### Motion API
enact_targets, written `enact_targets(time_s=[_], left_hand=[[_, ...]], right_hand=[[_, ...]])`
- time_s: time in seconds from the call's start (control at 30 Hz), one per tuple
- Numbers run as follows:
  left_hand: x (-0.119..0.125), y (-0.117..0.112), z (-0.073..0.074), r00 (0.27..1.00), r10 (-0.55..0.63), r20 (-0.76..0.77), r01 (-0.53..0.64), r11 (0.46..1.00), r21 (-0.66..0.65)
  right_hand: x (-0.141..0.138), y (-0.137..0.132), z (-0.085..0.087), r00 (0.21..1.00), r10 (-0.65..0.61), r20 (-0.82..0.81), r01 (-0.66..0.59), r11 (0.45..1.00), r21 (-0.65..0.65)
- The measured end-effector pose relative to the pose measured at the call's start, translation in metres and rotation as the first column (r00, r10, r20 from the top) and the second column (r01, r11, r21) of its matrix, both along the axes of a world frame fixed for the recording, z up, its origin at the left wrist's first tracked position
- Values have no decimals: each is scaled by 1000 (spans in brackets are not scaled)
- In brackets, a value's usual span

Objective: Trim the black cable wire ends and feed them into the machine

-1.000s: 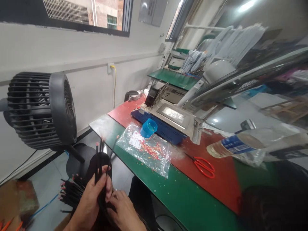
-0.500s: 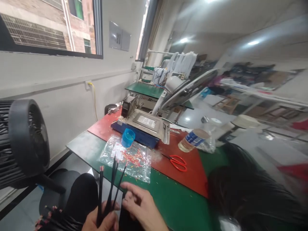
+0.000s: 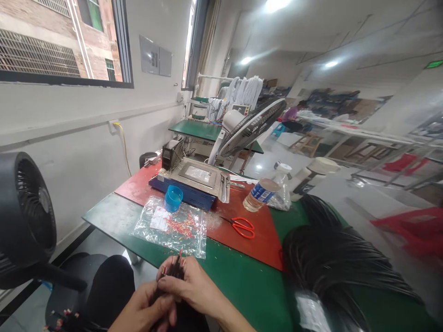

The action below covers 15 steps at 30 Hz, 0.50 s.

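Black cables (image 3: 177, 269) with red and pale stripped ends are bunched between my two hands, in front of the table's near edge. My right hand (image 3: 194, 286) is closed round them just below the tips, thumb across the front. Lower and to the left, my left hand (image 3: 143, 306) is closed on the same bunch, its fingers partly hiding the cables. Beyond the hands, a clear plastic bag (image 3: 141, 229) lies flat with red and yellow scraps (image 3: 185, 226) scattered on it. A blue cup (image 3: 173, 199) stands at the bag's far edge.
Behind the cup sits a blue-sided machine (image 3: 197, 199) with a metal top. Red-handled scissors (image 3: 243, 227) and a labelled bottle (image 3: 261, 194) are to the right. Coiled black cables (image 3: 332, 253) fill the right side. A black fan (image 3: 29, 207) stands left; more cable ends (image 3: 67, 318) show lower left.
The fanned-out cables are now gathered into one bunch. My right hand, earlier beside them with fingers partly extended, has closed round them near the tips. The view has shifted to the right.
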<state>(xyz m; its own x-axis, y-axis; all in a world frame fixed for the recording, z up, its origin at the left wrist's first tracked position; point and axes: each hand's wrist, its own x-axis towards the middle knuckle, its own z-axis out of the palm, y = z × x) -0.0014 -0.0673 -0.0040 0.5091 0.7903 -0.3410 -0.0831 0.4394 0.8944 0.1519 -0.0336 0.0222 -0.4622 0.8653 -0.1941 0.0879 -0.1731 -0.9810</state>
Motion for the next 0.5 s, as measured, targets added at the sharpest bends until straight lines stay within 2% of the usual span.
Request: enact_targets(time_s=[0.1,0.17,0.33,0.4,0.5], left_hand=[[7,4,-5,995,68,71,-58,989,-133],[10,2,-11,988,128,87,-114,981,-156],[13,-2,-23,974,199,107,-185,974,-129],[12,-1,-23,960,236,152,-214,966,-148],[13,0,-20,941,270,202,-227,950,-214]], right_hand=[[5,2,-10,979,-140,-146,127,987,-94],[10,4,-16,963,-217,-160,199,972,-124],[15,2,-20,954,-242,-178,211,962,-175],[15,0,-19,943,-271,-192,232,952,-202],[16,-2,-17,948,-281,-148,262,955,-136]])
